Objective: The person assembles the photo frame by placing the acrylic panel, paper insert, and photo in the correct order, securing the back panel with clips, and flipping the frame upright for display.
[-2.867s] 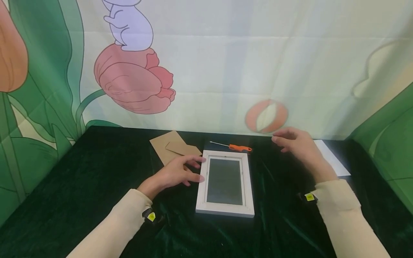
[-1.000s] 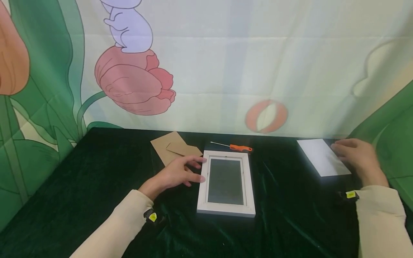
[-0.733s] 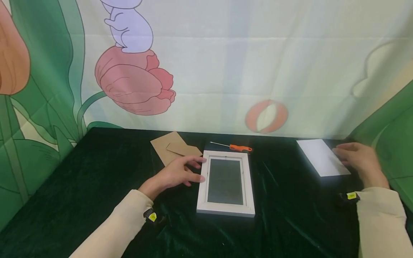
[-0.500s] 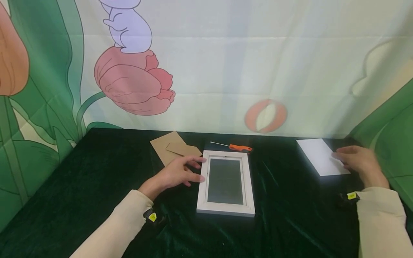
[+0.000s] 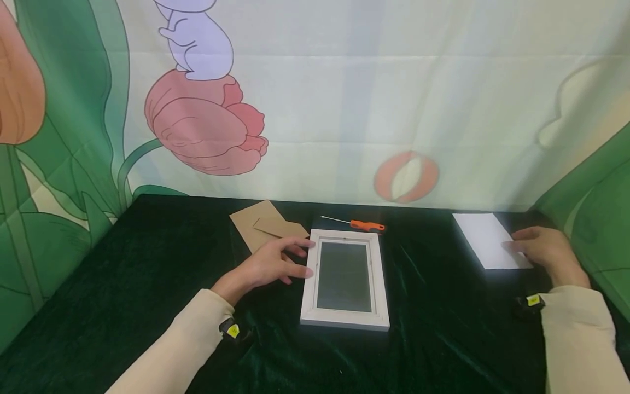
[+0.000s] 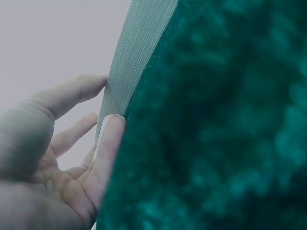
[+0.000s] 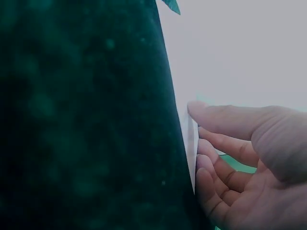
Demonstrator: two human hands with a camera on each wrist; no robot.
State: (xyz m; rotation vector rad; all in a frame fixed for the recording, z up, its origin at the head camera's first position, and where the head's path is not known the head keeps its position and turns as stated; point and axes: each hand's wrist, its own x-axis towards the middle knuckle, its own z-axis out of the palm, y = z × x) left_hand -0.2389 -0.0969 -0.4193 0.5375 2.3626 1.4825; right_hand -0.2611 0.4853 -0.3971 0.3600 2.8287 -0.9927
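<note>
Brown backing board (image 5: 248,221) off, left hand (image 5: 266,265) is touching white picture frame (image 5: 343,317) mid-desk (image 5: 433,312), fingers loosely extended, while right hand (image 5: 550,253) is pinching white card (image 5: 484,241) at far right, loading and closing presumably remaining.

Dk green velvet-covered table (image 5: 172,339), cloth slightly creased. On it: white rect. wooden frame (image 5: 344,318), flat, approx. ctr; brown cardboard panel (image 5: 248,223) w/ angled flap (image 5: 280,227), rear L of frame; thin-shafted orange-handled screwdriver (image 5: 364,225) just behind frame; white rect. paper-like sheet (image 5: 484,241), rear R.
</note>
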